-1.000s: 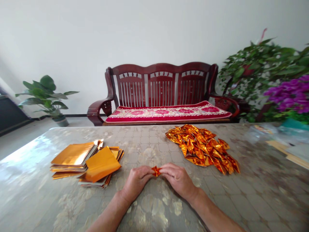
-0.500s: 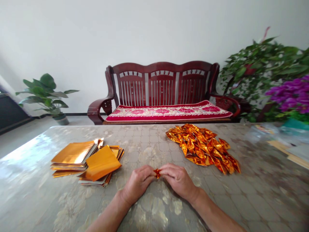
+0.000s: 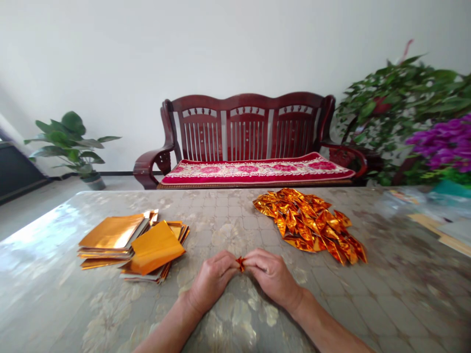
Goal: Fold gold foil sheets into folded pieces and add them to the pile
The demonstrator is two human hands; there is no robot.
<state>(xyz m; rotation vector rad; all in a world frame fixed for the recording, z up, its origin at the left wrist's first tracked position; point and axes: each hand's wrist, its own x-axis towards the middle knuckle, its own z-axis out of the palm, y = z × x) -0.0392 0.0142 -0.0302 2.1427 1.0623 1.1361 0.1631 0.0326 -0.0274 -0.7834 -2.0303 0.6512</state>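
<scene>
Between my two hands, at the near middle of the table, is a small folded piece of orange-gold foil paper (image 3: 240, 264). My left hand (image 3: 214, 275) pinches its left end, and my right hand (image 3: 273, 275) pinches the right end. Most of the piece is hidden by my fingers. To the left lie stacks of flat gold foil paper sheets (image 3: 156, 247), some with grey undersides showing. A heap of folded foil pieces (image 3: 309, 223) with pointed ends spreads beyond my right hand.
The table (image 3: 221, 211) has a patterned, glossy cover. Clear plastic bags (image 3: 401, 202) and flat tan strips (image 3: 437, 230) lie at its right side. Behind it stands a wooden bench (image 3: 246, 127) with a red floral cushion. Potted plants (image 3: 69, 142) flank the bench.
Both hands keep their pinch on the foil piece and have barely moved. The visible part between the fingertips looks slightly narrower.
</scene>
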